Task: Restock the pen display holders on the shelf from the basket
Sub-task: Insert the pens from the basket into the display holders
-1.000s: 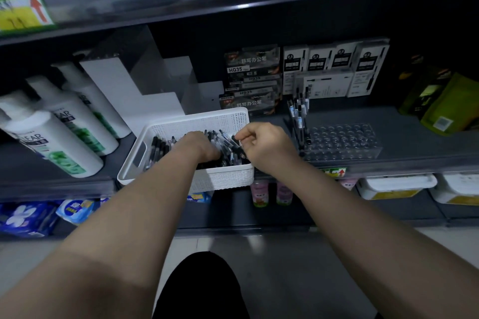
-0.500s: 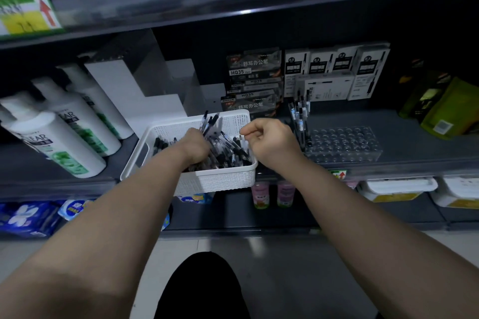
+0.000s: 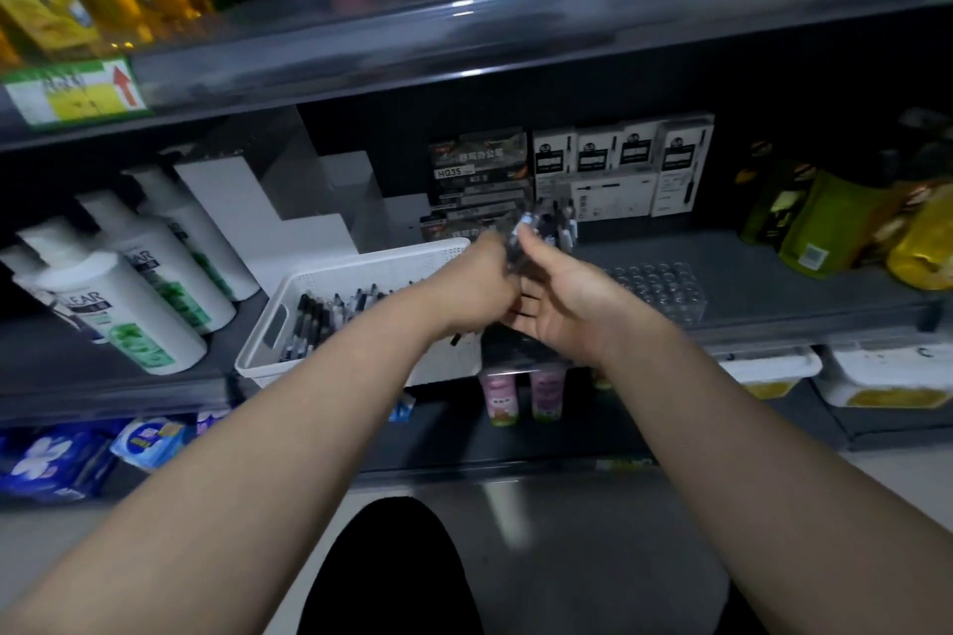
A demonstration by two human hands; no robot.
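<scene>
The left hand (image 3: 477, 281) grips a bundle of pens (image 3: 522, 235) above the basket's (image 3: 356, 266) right end; the right hand (image 3: 564, 297) lies open, cupped beside it (blur hides any contact). Best to square the tips, then feed pens singly into the holder (image 3: 657, 286) nearby.

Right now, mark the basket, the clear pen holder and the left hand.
basket (image 3: 356, 273): head view, back wall.
pen holder (image 3: 657, 286): head view, holed top.
left hand (image 3: 477, 284): head view, back of the hand.
</scene>
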